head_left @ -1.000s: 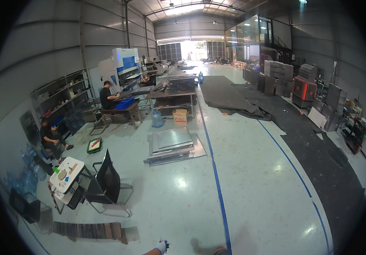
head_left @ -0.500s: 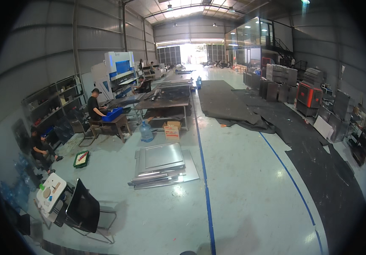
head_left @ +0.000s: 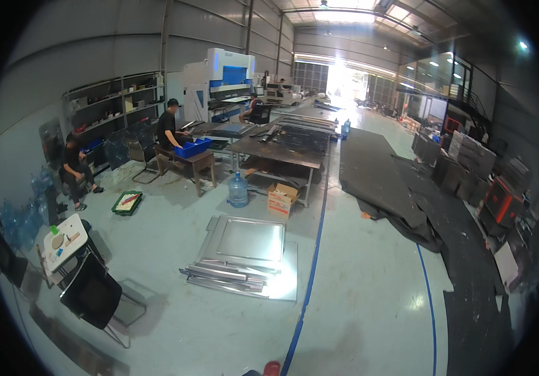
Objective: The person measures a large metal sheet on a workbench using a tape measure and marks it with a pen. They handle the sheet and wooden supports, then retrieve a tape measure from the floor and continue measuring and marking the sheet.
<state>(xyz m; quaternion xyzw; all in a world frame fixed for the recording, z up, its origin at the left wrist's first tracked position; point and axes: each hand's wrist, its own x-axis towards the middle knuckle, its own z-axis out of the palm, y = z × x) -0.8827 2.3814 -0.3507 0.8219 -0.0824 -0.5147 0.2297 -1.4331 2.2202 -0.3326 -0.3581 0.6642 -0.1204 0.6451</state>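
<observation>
Neither my left hand nor my right hand shows in the head view. At the lower edge is the rounded tip of a red thing point(head_left: 272, 368), too cut off to name for certain. Ahead on the pale green floor lies a stack of flat sheet-metal panels point(head_left: 250, 238), with long narrow metal strips point(head_left: 225, 276) at its near end. To the left stand a black chair point(head_left: 91, 291) and a small white table point(head_left: 66, 241) with small items on it.
A blue floor line point(head_left: 310, 282) runs beside the panels. Black matting point(head_left: 382, 169) stretches along the right. Beyond the panels stand a cardboard box point(head_left: 282, 199), a water jug point(head_left: 238, 190) and a workbench point(head_left: 282, 149). One person point(head_left: 168, 128) is at a blue bin; another point(head_left: 75, 166) sits farther left.
My view has turned left and tilted, so the far machine and benches appear farther right. The red tip has come in at the lower edge.
</observation>
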